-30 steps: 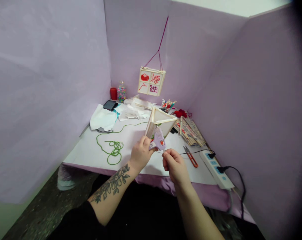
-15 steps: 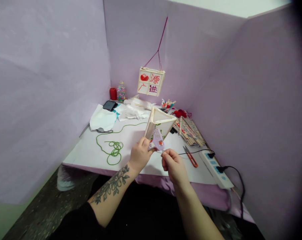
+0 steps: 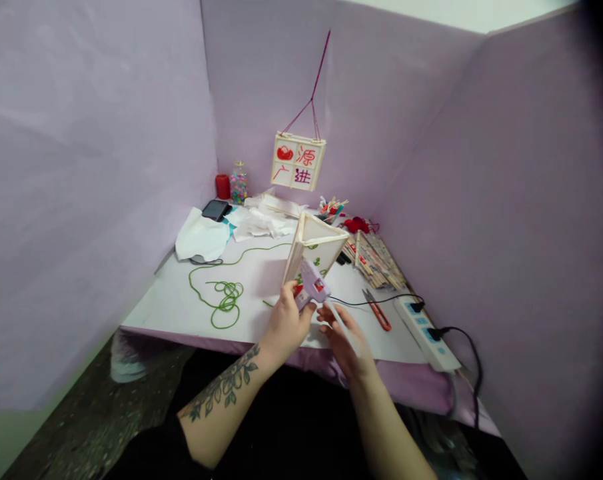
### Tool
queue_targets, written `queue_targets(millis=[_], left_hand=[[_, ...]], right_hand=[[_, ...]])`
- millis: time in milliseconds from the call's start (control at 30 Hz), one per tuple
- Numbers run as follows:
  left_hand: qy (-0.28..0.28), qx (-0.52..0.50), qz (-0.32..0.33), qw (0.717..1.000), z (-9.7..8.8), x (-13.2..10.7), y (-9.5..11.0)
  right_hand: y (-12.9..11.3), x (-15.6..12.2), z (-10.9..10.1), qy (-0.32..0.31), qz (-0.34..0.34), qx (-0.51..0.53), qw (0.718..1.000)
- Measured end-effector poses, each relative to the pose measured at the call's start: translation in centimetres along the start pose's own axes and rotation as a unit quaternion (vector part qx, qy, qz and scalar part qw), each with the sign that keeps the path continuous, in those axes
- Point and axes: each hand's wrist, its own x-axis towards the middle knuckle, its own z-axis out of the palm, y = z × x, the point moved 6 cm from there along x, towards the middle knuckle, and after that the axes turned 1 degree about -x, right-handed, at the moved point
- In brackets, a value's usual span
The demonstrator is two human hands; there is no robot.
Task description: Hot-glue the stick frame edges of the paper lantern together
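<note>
My left hand (image 3: 287, 321) grips a small purple glue gun (image 3: 311, 285) over the table's front edge, nozzle toward a triangular frame of craft sticks (image 3: 315, 245) that stands right behind it. My right hand (image 3: 345, 335) is just behind the gun's rear, fingers loosely curled around a pale thin glue stick (image 3: 339, 321) that runs along them. The gun's black cord (image 3: 376, 301) trails right to a white power strip (image 3: 423, 325).
Green cord (image 3: 222, 295) lies coiled at the left, and red snips (image 3: 378, 312) lie right of my hands. Stick panels (image 3: 374, 257), white paper (image 3: 201, 237), a phone (image 3: 215, 210), a bead jar (image 3: 238, 183) and a red cup (image 3: 222, 187) sit farther back. A sign (image 3: 297, 160) hangs above.
Both hands and the glue gun have dropped slightly toward me and the gun has tilted. My right hand went from a tight pinch at the gun's rear to a looser hold.
</note>
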Motion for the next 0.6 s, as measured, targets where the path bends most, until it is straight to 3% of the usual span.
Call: queue_targets(millis=[133,233,333,400,467,533,600], left_hand=[[-0.052,-0.072,0.035,0.995,2.4,-2.1,1.3],[-0.096,-0.087,0.068,0.989,3.6,-4.1,2.1],[-0.155,-0.068,0.113,0.979,3.0,-4.3,2.9],[-0.170,-0.032,0.125,0.977,1.3,-2.5,3.4],[-0.071,0.054,0.147,0.985,-2.0,0.9,4.3],[0.031,0.158,0.190,0.968,-5.0,4.6,5.7],[0.036,0.245,0.223,0.943,-6.0,7.9,6.8]], right_hand=[[0.1,-0.3,2.0,-0.049,-0.036,-0.007,0.998],[0.1,-0.1,1.4,0.034,-0.022,-0.027,0.999],[-0.2,0.1,0.5,0.094,-0.010,-0.031,0.995],[-1.4,0.3,0.3,0.100,-0.047,0.002,0.994],[-3.1,0.3,0.4,0.089,-0.096,0.037,0.991],[-4.4,0.4,0.8,0.058,-0.107,0.067,0.990],[-5.1,0.3,1.3,0.021,-0.085,0.095,0.992]])
